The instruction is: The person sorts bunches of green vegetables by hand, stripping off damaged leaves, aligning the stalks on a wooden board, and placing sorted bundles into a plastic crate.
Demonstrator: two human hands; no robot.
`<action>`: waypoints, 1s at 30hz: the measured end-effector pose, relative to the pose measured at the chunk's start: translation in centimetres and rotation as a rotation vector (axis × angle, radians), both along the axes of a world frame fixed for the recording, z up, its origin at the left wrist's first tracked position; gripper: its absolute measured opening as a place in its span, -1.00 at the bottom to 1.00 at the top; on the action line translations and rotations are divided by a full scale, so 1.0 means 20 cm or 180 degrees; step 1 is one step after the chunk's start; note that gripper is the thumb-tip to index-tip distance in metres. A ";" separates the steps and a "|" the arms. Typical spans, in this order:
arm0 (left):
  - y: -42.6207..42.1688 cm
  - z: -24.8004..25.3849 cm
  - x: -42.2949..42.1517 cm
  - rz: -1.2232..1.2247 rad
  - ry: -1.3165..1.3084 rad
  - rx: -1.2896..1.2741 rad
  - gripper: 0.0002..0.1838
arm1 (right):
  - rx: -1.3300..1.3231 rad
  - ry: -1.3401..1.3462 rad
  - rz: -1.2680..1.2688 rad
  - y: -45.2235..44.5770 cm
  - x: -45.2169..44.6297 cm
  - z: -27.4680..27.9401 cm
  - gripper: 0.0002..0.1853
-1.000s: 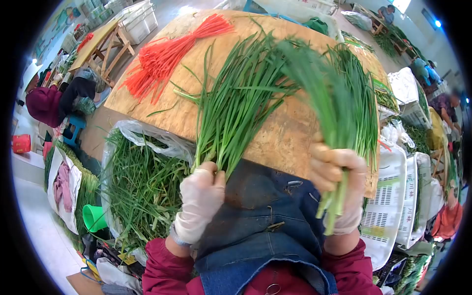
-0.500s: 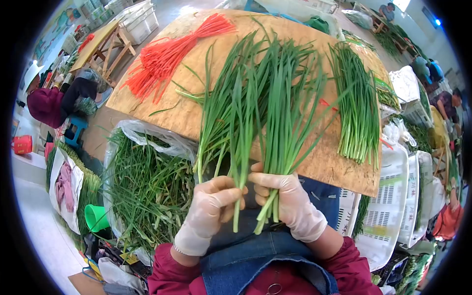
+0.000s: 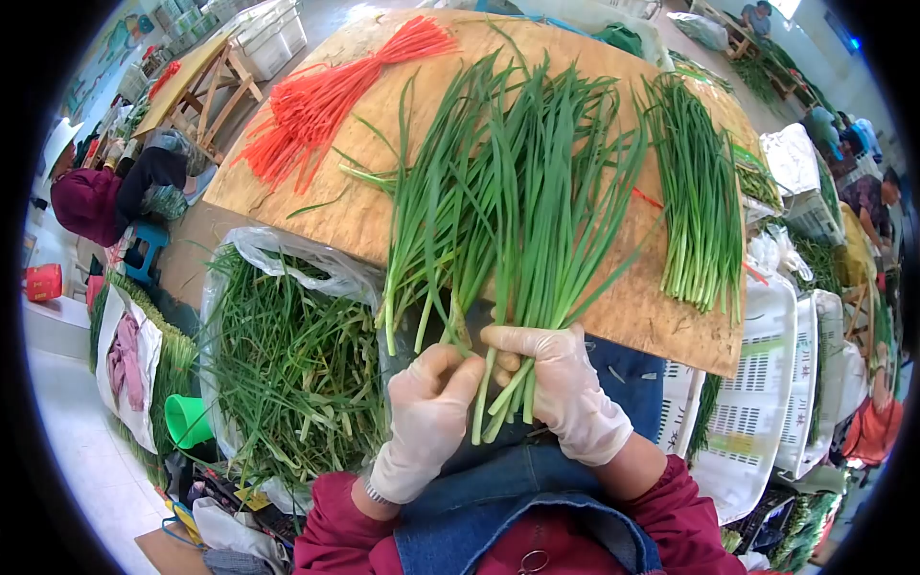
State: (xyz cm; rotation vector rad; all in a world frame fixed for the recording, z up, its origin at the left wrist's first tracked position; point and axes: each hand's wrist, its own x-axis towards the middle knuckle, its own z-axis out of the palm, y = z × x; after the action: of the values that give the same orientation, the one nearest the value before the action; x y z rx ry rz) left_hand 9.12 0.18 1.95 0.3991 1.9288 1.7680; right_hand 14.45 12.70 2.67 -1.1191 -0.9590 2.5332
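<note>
Green bunch (image 3: 548, 278), one, right hand (image 3: 572, 391) gripping it; second bunch (image 3: 700, 211) lying apart; left hand (image 3: 429, 412) curling, can't tell its hold; held bunch fanning long, narrow-leaved

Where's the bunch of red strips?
In the head view, that bunch of red strips lies upper left on the wooden board, left of the green stalks.

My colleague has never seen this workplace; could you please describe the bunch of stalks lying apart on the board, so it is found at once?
Start at the wooden board. Near its right edge, beyond the right hand, lies the green bunch, pale ends pointing down the picture. Unlike the fanned-out stalks mid-board, it is neatly aligned, with a bit of red strip at each side.
</note>
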 end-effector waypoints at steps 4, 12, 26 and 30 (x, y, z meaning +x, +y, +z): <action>-0.14 0.08 0.04 0.0453 0.0069 0.0205 -0.90 | -0.0061 0.0074 -0.0111 0.05 0.00 0.00 -0.91; -0.49 -0.02 -0.07 0.1882 -0.0010 -0.0556 -0.80 | -0.0641 0.0348 -0.0261 0.13 0.08 0.09 -0.90; 0.06 -0.04 -0.24 0.0692 0.2296 -0.0710 -0.94 | -0.0901 0.2327 0.0098 0.24 0.19 0.31 -0.75; -0.24 -0.03 -0.21 0.1390 0.1591 -0.0805 -0.92 | -0.1001 0.1955 0.0152 0.26 0.10 0.14 -0.77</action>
State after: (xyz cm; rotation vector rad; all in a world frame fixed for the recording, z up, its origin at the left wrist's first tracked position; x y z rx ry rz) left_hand 4.89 -4.57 1.37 0.3742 2.7313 1.7566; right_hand 16.49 17.80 5.55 -0.3133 -0.4412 2.8535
